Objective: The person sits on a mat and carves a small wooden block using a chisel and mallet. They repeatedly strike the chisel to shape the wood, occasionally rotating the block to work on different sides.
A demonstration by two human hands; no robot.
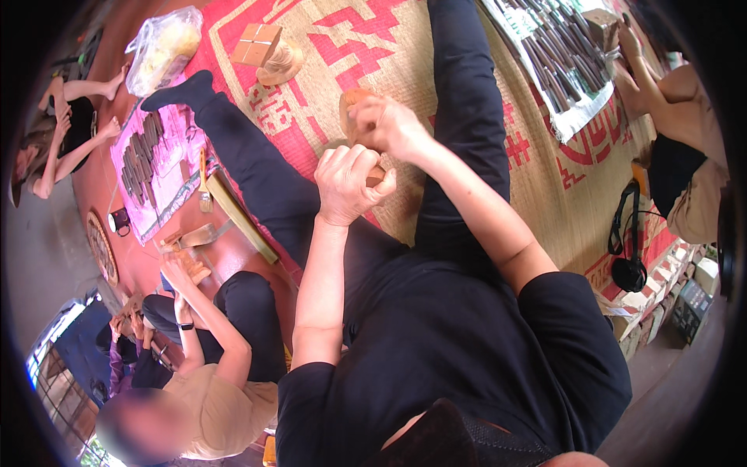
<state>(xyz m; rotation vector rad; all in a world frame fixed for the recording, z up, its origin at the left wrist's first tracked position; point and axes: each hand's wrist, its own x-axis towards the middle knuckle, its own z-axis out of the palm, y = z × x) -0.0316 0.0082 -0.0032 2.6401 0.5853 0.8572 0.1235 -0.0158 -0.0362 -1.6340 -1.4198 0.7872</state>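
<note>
My left hand (348,184) is closed in a fist around a small brown wooden-looking piece (375,177), which shows between thumb and fingers. Just beyond it, my right hand (391,128) is curled, its fingers partly blurred. A rounded tan piece (348,111) shows beside those fingers; whether it is gripped or joined to the brown piece is hidden. Both hands are close together above the patterned mat (405,74), between my outstretched legs.
A tan block with pale crossing lines (257,44) and a carved tan piece (282,64) lie ahead. Dark sticks (142,165) cover a pink cloth at left; more dark sticks (566,50) lie far right. A brush (205,187) and a co-worker (226,389) are at left.
</note>
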